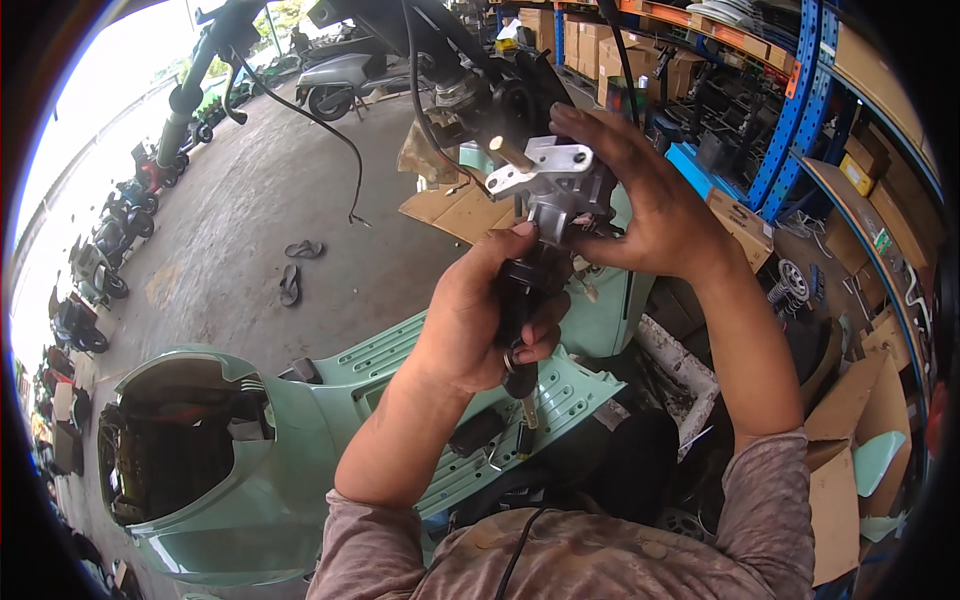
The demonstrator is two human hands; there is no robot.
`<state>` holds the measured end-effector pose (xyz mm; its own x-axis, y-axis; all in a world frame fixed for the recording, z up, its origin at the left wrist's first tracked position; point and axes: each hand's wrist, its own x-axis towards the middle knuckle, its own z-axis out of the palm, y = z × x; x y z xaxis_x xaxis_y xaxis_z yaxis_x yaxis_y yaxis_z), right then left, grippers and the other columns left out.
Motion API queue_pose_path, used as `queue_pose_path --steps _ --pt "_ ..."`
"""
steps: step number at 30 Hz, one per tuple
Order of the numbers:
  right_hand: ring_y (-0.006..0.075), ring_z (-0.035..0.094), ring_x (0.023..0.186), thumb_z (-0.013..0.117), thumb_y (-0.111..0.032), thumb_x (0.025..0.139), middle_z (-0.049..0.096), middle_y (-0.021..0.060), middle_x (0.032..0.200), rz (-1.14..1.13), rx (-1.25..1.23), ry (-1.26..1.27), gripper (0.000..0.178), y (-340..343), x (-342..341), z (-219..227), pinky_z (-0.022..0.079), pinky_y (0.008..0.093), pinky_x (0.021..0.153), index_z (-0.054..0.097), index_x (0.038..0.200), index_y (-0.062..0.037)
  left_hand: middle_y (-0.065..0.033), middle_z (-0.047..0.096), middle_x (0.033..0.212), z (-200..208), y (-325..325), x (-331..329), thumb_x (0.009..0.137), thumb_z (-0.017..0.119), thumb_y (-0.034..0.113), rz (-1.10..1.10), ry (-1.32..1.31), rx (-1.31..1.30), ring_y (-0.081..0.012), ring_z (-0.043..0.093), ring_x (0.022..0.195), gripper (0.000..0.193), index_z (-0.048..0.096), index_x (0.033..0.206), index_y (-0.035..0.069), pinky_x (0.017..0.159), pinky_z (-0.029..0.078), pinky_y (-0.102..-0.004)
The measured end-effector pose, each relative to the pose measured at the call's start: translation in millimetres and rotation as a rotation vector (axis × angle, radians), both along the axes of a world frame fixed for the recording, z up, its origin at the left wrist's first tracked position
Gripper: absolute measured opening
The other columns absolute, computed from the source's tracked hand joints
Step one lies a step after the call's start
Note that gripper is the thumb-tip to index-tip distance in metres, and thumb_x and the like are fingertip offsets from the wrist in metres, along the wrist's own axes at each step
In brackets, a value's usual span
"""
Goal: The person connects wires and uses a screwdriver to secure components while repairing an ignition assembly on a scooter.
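Observation:
A silver metal ignition lock with a flat bracket and a brass-coloured pin is held up in front of me. My left hand grips its black lower end from below, the thumb pressed on the metal body. A key with a black head and a ring hangs beneath the left fingers. My right hand is wrapped round the far right side of the lock, its fingers curled over the top and the thumb underneath. Part of the lock is hidden by both hands.
Below my arms lies the pale green scooter body with its ribbed footboard. The bare handlebar and steering column stand ahead, cables dangling. Cardboard boxes and a blue-posted shelf are at the right. Sandals lie on the floor.

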<state>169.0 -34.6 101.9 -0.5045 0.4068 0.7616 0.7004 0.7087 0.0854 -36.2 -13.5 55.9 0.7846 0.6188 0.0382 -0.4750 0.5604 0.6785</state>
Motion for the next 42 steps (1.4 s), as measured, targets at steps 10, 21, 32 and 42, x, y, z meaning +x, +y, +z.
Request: queue_pose_path --steps 10,21,32,42 --pt "0.0307 0.045 0.121 0.084 -0.024 0.059 0.046 0.0046 0.136 -0.063 0.044 -0.13 0.095 9 -1 -4 0.043 0.0429 0.104 0.038 0.141 -0.0188 -0.0127 0.051 0.097 -30 -7 4 0.097 0.043 0.037 -0.214 -0.347 -0.137 -0.0123 0.049 0.048 0.046 0.044 0.125 0.002 0.03 0.033 -0.0208" --pt "0.0326 0.045 0.125 0.083 -0.028 0.064 0.044 0.0103 0.134 -0.202 -0.119 -0.192 0.09 -22 29 -20 0.042 0.0459 0.105 0.039 0.142 -0.0214 -0.0076 0.064 0.076 12 3 -23 0.087 0.06 0.028 0.211 0.643 0.918 -0.0066 0.045 0.042 0.045 0.056 0.116 -0.007 0.039 0.034 -0.0207" --pt "0.0331 0.045 0.128 0.08 -0.037 0.067 0.038 0.0106 0.145 0.035 0.243 -0.128 0.083 15 24 -17 0.043 0.0447 0.104 0.043 0.14 -0.0283 -0.012 0.057 0.082 -6 -16 0 0.096 0.043 0.043 -0.236 -0.322 -0.131 -0.0115 0.05 0.042 0.048 0.053 0.103 -0.003 0.03 0.034 -0.021" --pt "0.035 0.055 0.119 0.082 -0.027 0.065 0.054 0.0148 0.133 0.119 -0.02 -0.26 0.081 22 21 31 0.047 0.0442 0.098 0.045 0.136 -0.0184 -0.0153 0.05 0.111 1 -35 23 0.102 0.03 0.041 -0.33 -0.736 -0.371 -0.0151 0.054 0.054 0.046 0.04 0.126 0.004 0.041 0.053 -0.0301"
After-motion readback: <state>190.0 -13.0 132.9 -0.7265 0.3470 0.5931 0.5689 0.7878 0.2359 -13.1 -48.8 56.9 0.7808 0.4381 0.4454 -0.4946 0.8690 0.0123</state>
